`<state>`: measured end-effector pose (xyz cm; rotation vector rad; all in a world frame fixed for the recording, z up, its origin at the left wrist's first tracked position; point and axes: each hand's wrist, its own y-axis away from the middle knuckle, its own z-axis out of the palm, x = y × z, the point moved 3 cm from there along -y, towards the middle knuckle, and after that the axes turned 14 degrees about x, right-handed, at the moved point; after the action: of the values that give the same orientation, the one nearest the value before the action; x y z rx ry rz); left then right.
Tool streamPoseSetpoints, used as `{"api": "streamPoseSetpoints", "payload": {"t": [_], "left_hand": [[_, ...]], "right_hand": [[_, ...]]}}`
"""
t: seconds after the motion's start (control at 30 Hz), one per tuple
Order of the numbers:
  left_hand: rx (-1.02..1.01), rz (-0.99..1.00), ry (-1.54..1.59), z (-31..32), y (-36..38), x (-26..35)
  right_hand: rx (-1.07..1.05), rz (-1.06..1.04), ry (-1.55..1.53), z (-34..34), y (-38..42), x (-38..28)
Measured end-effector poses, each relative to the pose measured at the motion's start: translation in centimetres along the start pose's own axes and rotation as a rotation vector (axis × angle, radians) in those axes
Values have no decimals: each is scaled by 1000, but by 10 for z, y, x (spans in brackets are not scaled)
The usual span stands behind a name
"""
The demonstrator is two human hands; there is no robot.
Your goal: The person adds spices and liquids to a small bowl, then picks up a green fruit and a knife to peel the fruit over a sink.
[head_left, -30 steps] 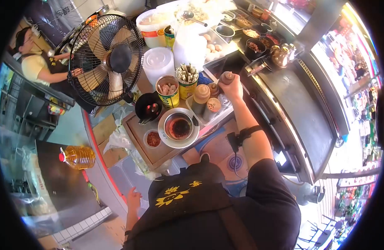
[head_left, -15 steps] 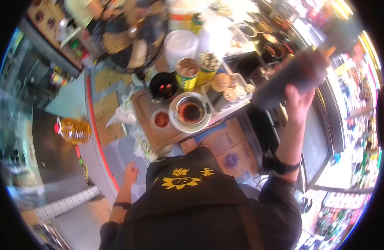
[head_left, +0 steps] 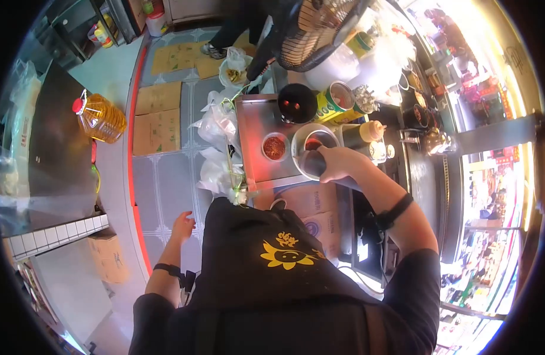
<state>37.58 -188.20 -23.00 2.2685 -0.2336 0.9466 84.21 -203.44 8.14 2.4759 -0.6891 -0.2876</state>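
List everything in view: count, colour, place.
Oil jug: 1, golden, left
Counter: 1, dark, far left
Cardboard: several, brown, floor
Co-worker's shoe: 1, grey, top
Fan: 1, black, top
Tray: 1, brown, centre
Bags: several, white, beside tray
Flakes: 1 tub, red, on tray
Black bowl: 1, black, beyond flakes
White bowl: 1, white, right of flakes
Cans: at least 2, yellow-green, upper centre
Squeeze bottles: several, pale caps, beside white bowl
Griddle: 1, grey, right
Held bottle: 1, dark, at white bowl
Apron: 1, black, bottom
Left hand: 1, bare, left of apron
Right hand: 1, bare, on bottle
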Motion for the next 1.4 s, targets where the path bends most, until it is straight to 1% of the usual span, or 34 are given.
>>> {"api": "streamPoseSetpoints", "payload": {"t": [0.03, 0.07, 0.1, 0.13, 0.2, 0.3, 0.4, 0.43, 0.53, 0.57, 0.63, 0.67, 0.7, 0.73, 0.8, 0.83, 0.9, 0.93, 1.0, 1.03, 1.07, 1.13, 1.17, 1.2, 1.27, 1.3, 1.33, 1.4], "left_hand": [[5, -4, 17, 4, 3, -18], [49, -82, 111, 8, 7, -37], [93, -161, 203, 11, 16, -47], [99, -168, 215, 14, 24, -55], [108, -317, 283, 15, 40, -70], [139, -372, 266, 11, 74, -61], [189, -382, 232, 13, 98, -66], [196, -452, 327, 22, 98, -89], [301, -432, 445, 84, 58, -247], [302, -429, 441, 80, 59, -241], [306, -319, 427, 65, 65, -200], [307, -316, 422, 51, 68, -164], [242, -362, 409, 35, 71, -120], [177, -408, 397, 25, 69, -92], [174, -380, 377, 17, 60, -76], [174, -354, 363, 14, 55, -69], [168, -333, 362, 8, 47, -58], [164, -319, 367, 6, 43, -54], [145, -293, 356, 5, 32, -43], [130, -273, 349, 5, 27, -36], [125, -267, 342, 5, 21, -30], [98, -180, 381, 7, 11, -8], [85, -164, 366, 4, 7, 3], [62, -143, 331, 1, 5, 19], [13, -94, 284, 7, -10, 38], [15, -95, 271, 6, -17, 33], [19, -98, 259, 5, -21, 32], [14, -67, 216, 4, -24, 33]], "right_hand": [[11, -11, 112, -4, -9, -10], [20, -24, 223, -6, -17, -18], [43, 20, 300, -7, -25, -24], [42, 12, 311, -11, -32, -30], [-72, 1, 481, -19, -40, -39], [-24, -60, 479, -27, -44, -48], [8, -66, 538, -24, -48, -51], [11, -69, 537, -22, -51, -50], [17, -80, 544, -20, -54, -45], [15, -73, 550, -20, -53, -45], [16, -64, 552, -19, -53, -41], [35, -74, 537, -17, -55, -36], [53, -84, 521, -15, -55, -33], [53, -80, 515, -18, -51, -35], [-28, -30, 477, -28, -39, -40], [-27, -26, 471, -26, -37, -36], [5, 13, 349, -19, -29, -25], [6, 18, 344, -8, -25, -16], [297, 60, 70, 11, -16, 2], [314, 148, -54, 7, -1, -4], [317, 156, -61, 15, 5, -3], [469, 206, -396, 30, 16, 3], [534, 181, -515, 36, 22, 3], [645, 176, -591, 42, 28, 2], [722, 160, -920, 52, 39, 7], [696, 193, -1081, 54, 47, 13], [795, 61, -1285, 40, 64, 12], [840, -88, -1689, 20, 90, 31]]}}
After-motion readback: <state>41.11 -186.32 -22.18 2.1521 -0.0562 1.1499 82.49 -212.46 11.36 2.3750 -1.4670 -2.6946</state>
